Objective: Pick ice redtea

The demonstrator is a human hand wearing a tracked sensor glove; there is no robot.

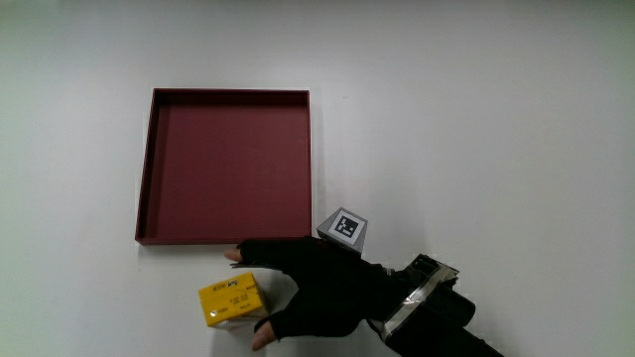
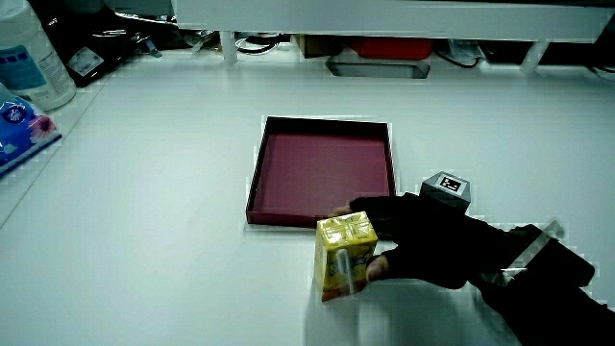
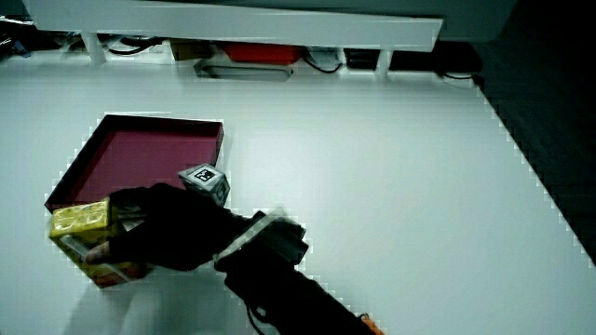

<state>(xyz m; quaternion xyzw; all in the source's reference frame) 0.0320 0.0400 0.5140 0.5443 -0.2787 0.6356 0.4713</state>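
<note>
The ice red tea is a yellow carton (image 1: pixel 230 299) that stands on the table, just nearer to the person than the dark red tray (image 1: pixel 146 178). The gloved hand (image 1: pixel 322 290) is beside it, with the patterned cube (image 1: pixel 343 228) on its back. The thumb (image 1: pixel 238 255) reaches round the carton's side toward the tray. The other fingers (image 1: pixel 264 333) come round the side nearer the person. In both side views the carton (image 2: pixel 343 256) (image 3: pixel 86 239) leans a little inside the hand (image 2: pixel 428 245) (image 3: pixel 168 237), and a fingertip (image 2: pixel 377 268) presses its side.
The shallow square tray (image 2: pixel 256 187) has nothing in it. A low partition (image 2: pixel 384 19) with cables and boxes under it runs along the table's edge farthest from the person. A bottle (image 2: pixel 29 58) and a blue packet (image 2: pixel 21 130) lie at the table's edge.
</note>
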